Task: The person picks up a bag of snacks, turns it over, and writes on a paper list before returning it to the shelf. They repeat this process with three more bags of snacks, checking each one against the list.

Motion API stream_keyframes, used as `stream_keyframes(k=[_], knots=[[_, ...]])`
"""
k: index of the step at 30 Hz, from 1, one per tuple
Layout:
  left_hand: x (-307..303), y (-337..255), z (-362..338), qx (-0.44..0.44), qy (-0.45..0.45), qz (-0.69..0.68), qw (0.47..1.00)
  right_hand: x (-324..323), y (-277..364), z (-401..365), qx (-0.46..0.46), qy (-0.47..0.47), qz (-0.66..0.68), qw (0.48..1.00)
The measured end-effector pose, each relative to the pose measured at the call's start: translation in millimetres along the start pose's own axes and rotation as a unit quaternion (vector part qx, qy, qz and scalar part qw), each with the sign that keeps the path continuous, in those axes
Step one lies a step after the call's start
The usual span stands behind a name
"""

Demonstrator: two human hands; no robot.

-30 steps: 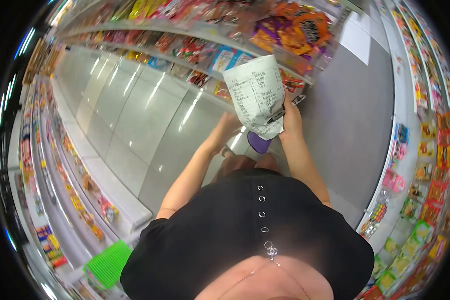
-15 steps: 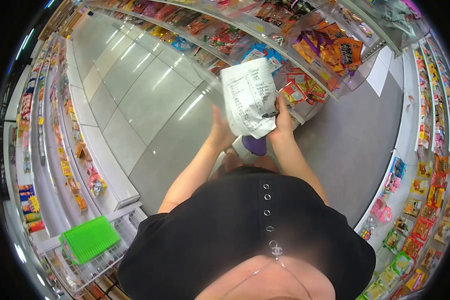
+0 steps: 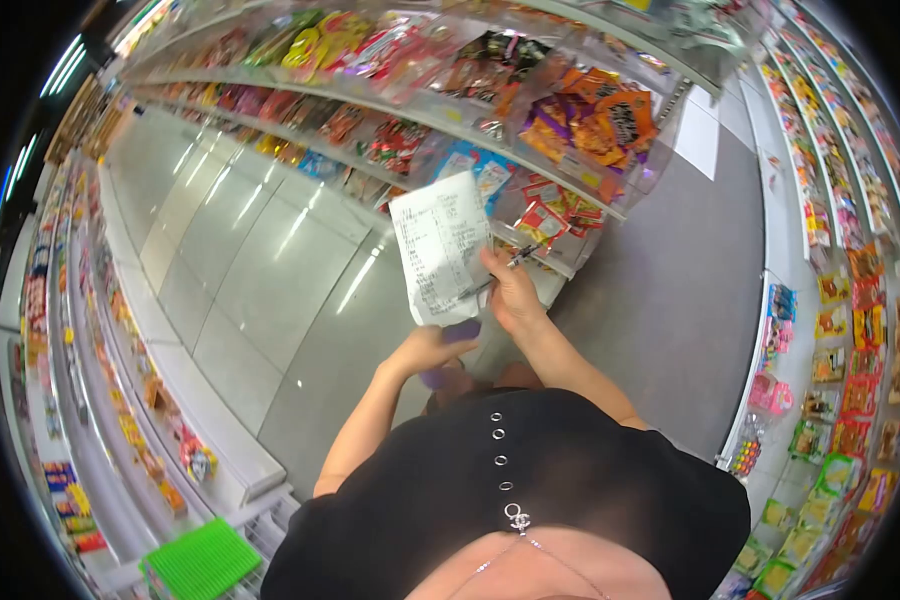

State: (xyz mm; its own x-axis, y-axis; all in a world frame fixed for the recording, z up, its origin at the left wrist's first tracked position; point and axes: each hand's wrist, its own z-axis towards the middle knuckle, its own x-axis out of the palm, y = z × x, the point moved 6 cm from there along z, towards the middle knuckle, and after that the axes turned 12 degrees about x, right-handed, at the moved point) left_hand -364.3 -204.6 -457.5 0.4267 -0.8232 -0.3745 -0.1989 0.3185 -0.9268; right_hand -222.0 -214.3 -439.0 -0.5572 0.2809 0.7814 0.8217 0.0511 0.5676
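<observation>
A white sheet of paper (image 3: 438, 245), creased and covered in handwritten lines, is gripped at its right edge by my right hand (image 3: 513, 292). A dark pen (image 3: 523, 254) also sticks out of that hand, pointing up and to the right. My left hand (image 3: 428, 350) is just below the lower edge of the paper, slightly blurred, its fingers stretched to the right and holding nothing that I can see. Part of a purple shoe (image 3: 462, 331) shows under the paper, beyond the left hand.
Ahead, shelf bins hold bagged snacks, including orange and purple packets (image 3: 590, 115) and red packets (image 3: 545, 215). A green basket (image 3: 202, 560) sits by a white wire rack at lower left. Stocked shelves (image 3: 835, 330) run along the right; grey tiled floor (image 3: 280, 260) lies between.
My view has shifted, and the paper now appears lower and further left, with its writing squarer to me. The left hand has moved from the paper's left side to beneath it.
</observation>
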Motion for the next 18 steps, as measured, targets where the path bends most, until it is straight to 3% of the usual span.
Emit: stream_keyframes(k=[1,2,3,5,6,9,12,13,16,18], knots=[[-1.8,9.1,-4.9,-0.009,0.063,0.018,0.998,-1.9,8.8,-1.3,-0.024,0.014,0.025,0.999],[-15.7,81.4,-20.3,-0.058,-0.047,-0.202,0.977,1.2,19.6,-5.7,-0.023,0.041,0.034,0.998],[-21.7,150.1,-33.8,-0.109,-0.150,-0.407,0.894,-2.0,26.4,-10.0,-0.018,0.057,0.008,0.998],[-19.0,153.0,-44.8,-0.136,-0.072,-0.214,0.965,-12.1,42.5,-20.0,-0.018,0.083,-0.042,0.995],[-19.0,152.3,-51.2,-0.140,-0.035,-0.111,0.983,-29.6,42.0,-15.5,-0.022,0.078,-0.131,0.988],[-8.2,141.2,-55.7,-0.087,0.116,0.173,0.974,-55.2,54.0,-31.6,-0.043,-0.084,-0.466,0.880],[-31.7,137.9,-27.8,-0.121,-0.100,0.045,0.987,-58.5,72.7,-55.1,-0.138,-0.154,-0.617,0.759],[-30.6,132.3,-21.2,-0.107,-0.085,0.045,0.990,-58.0,73.1,-65.9,-0.164,-0.165,-0.666,0.709],[-12.9,98.1,32.6,-0.065,-0.048,0.032,0.996,-74.6,78.1,-91.5,-0.228,-0.195,-0.648,0.700],[0.5,74.3,60.0,-0.026,-0.007,0.089,0.996,-95.9,79.0,-112.3,-0.246,-0.242,-0.670,0.657]])
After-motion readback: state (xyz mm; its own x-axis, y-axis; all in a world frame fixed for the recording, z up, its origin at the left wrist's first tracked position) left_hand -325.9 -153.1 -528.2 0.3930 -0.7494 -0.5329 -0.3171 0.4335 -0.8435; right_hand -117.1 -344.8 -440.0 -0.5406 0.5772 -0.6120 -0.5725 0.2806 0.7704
